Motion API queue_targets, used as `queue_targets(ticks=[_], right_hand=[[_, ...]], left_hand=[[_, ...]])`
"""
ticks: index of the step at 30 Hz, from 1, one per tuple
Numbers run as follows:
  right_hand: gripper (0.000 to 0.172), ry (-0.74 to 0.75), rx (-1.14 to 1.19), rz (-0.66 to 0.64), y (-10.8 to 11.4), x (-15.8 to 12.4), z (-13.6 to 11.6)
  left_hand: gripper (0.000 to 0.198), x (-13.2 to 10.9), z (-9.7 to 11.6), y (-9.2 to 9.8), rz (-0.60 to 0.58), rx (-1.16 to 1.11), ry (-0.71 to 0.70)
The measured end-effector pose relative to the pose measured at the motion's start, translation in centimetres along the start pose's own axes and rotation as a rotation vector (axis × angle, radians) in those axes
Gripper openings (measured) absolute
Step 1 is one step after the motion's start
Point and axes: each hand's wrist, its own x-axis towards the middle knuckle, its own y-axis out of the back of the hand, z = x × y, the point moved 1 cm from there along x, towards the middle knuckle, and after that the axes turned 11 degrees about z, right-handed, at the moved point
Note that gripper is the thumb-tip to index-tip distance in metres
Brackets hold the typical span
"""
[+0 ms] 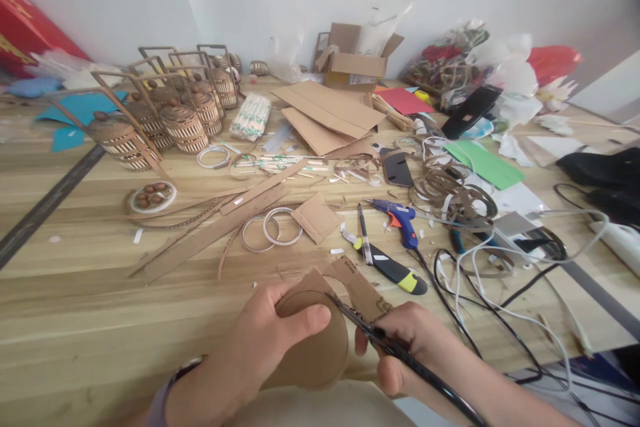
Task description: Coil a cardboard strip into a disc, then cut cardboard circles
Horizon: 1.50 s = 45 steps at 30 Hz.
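My left hand (275, 327) is closed on a piece of brown cardboard (320, 350), thumb on top and fingers underneath. Its lower edge is rounded, and a curved line crosses the upper part near a pointed corner. In my right hand (415, 340) are black-handled scissors (357, 320), their blades at the curved upper right edge of the cardboard. A partly cut cardboard strip (357, 283) curls away beyond the blades. Just past my hands lie a black and yellow utility knife (395, 272), a pen (365, 233) and a small cardboard square (316, 217).
A blue glue gun (400, 217) lies ahead, its cord and white cables (475, 267) spreading right. Several handled lanterns (185, 127) stand back left, near a bowl of brown beads (153, 197). Tape rolls (283, 226), cardboard sheets (335, 110) and an open box (355, 57) lie farther off.
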Motion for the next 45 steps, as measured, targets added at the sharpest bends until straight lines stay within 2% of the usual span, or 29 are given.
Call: queue_targets(ticks=[8, 14, 21, 26, 34, 40, 45], right_hand=[[0.085, -0.014, -0.019, 0.007, -0.1, 0.1, 0.3], [0.085, -0.013, -0.031, -0.017, 0.2, 0.1, 0.1], [0.077, -0.088, -0.015, 0.003, 0.1, -0.3, -1.6], [0.072, -0.08, -0.014, 0.021, 0.0, -0.3, -1.1], [0.079, -0.053, 0.011, -0.003, 0.2, -0.4, -2.0], [0.078, -0.077, 0.02, -0.02, 0.2, -0.5, -2.5], [0.078, -0.066, -0.006, -0.05, 0.3, -0.6, -2.6]], left_hand=[[0.048, -0.1, -0.5, -0.2, -0.04, -0.014, 0.031], [0.051, 0.1, -0.7, -0.2, 0.029, 0.006, 0.076], [0.049, -0.2, -0.4, -0.3, 0.003, 0.001, 0.07], [0.049, -0.3, -0.5, -0.2, -0.003, -0.003, 0.072], [0.043, -0.4, -0.3, -0.3, -0.036, 0.011, 0.035], [0.041, -0.5, 0.2, -0.4, -0.038, 0.002, 0.024], [0.051, -0.5, -0.1, -0.3, 0.009, 0.029, 0.09]])
